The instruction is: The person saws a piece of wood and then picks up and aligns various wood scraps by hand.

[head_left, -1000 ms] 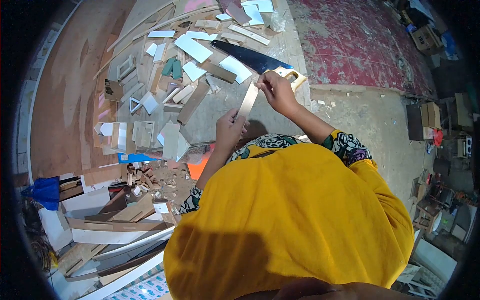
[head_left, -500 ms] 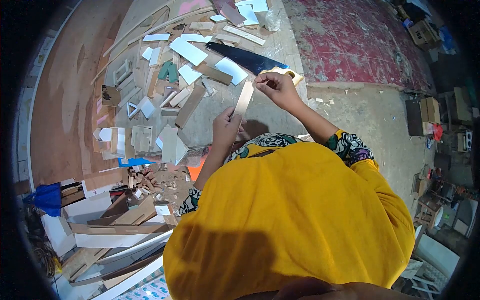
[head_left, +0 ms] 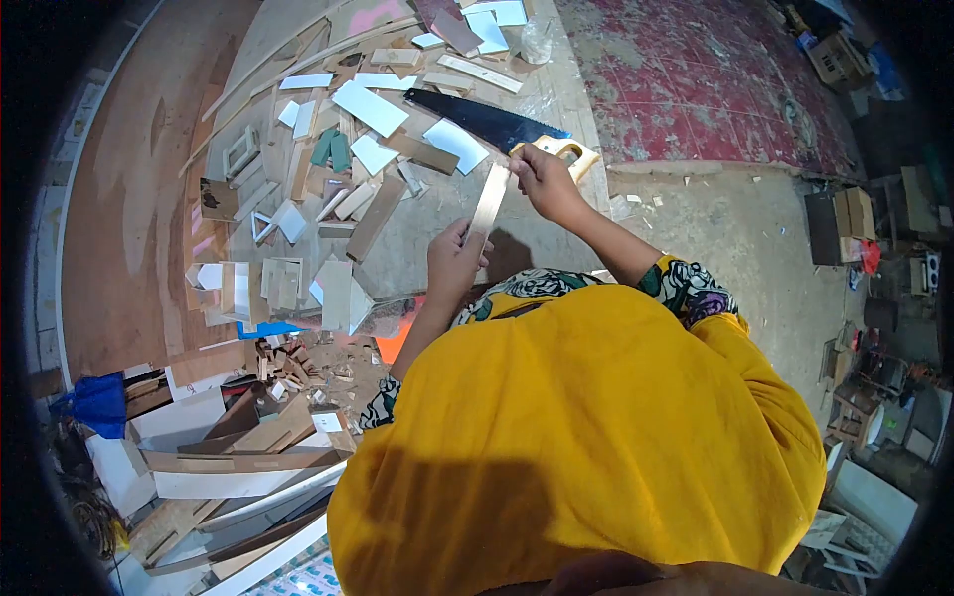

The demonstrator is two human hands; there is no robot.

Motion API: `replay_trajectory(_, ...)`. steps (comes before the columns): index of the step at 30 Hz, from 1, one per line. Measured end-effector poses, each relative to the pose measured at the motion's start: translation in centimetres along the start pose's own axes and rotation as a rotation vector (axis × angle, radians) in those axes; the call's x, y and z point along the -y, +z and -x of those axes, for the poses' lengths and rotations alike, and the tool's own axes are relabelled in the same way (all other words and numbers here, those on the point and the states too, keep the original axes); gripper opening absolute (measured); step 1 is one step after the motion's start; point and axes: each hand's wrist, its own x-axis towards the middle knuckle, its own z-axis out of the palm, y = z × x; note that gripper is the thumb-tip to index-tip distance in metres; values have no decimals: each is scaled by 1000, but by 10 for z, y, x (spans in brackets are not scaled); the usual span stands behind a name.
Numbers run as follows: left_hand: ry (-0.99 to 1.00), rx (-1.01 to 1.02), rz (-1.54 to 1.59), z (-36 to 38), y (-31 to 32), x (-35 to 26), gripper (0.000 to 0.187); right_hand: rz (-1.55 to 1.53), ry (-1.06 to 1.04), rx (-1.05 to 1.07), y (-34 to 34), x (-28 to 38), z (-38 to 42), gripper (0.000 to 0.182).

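My left hand (head_left: 454, 260) grips the lower end of a narrow, pale wooden strip (head_left: 488, 199), its fingers wrapped round it. The strip slants up and away over the worktable. At its far end is my right hand (head_left: 549, 186), fingers closed in a pinch beside the strip's tip; whatever is between the fingertips is too small to make out. Just beyond the right hand lies a hand saw (head_left: 487, 121) with a dark blade and a pale yellow handle, partly covered by that hand. Nearby are a brown wood block (head_left: 422, 151) and a white board piece (head_left: 456, 144).
Several white and wooden offcuts (head_left: 370, 107) litter the table (head_left: 393, 273). Two green blocks (head_left: 331, 149) lie among them. Scrap boards (head_left: 238, 460) are heaped on the floor at lower left. Red, worn flooring (head_left: 696, 89) stretches beyond the table, and cardboard boxes (head_left: 853, 214) stand at right.
My right hand has turned, and its fingers have drawn closer together by the strip's far end. The left hand still holds the strip, having shifted slightly; the view has moved a little.
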Motion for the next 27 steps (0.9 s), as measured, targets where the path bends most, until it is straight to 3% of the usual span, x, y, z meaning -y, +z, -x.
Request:
replay_trajectory(1, 0, -2, 2, 0, 0, 0, 21, 1, -1, 2, -1, 0, -1, 11)
replay_trajectory(3, -18, 10, 51, -1, 0, 0, 21, -689, 374, 40, -8, 2, -6, 17)
replay_trajectory(4, -18, 8, 52, 0, 0, -1, 21, -835, 524, 10, -14, 6, -10, 15)
replay_trajectory(5, -25, 11, 42, 1, -1, -3, 22, -835, 525, 13, -20, 6, -12, 15)
replay_trajectory(7, -36, 14, 29, 2, -4, -1, 22, -534, 332, 192, -27, 5, -13, 16)
replay_trajectory(9, -19, -6, 81, 0, -4, 3, 24, -464, 291, 141, -23, 9, -7, 14)
replay_trajectory(11, -26, -4, 70, 0, -4, 2, 24, -37, -21, 150, -22, 17, -3, 16)
replay_trajectory(13, -33, -6, 57, 0, -5, 1, 24, 51, -46, 102, -22, 26, -2, 13)
replay_trajectory(15, -29, 5, 10, 0, -5, 1, 25, 371, -287, -31, -19, 22, -3, 12)
replay_trajectory(19, -29, 11, 4, -2, -4, 4, 26, 530, -246, 33, -14, 26, 0, 14)
replay_trajectory(22, 4, -10, -24, -7, -6, 14, 26, 318, -200, 21, -3, -1, -3, 15)
replay_trajectory(24, 72, -8, -74, -8, -8, 19, 25, -742, 453, 103, -2, -13, -6, 14)
replay_trajectory(25, 70, -9, -73, -8, -8, 22, 25, -759, 558, -27, -6, -13, -11, 15)
replay_trajectory(27, 81, -56, -26, -7, -8, 27, 24, -495, 414, -104, -13, -44, -19, 15)
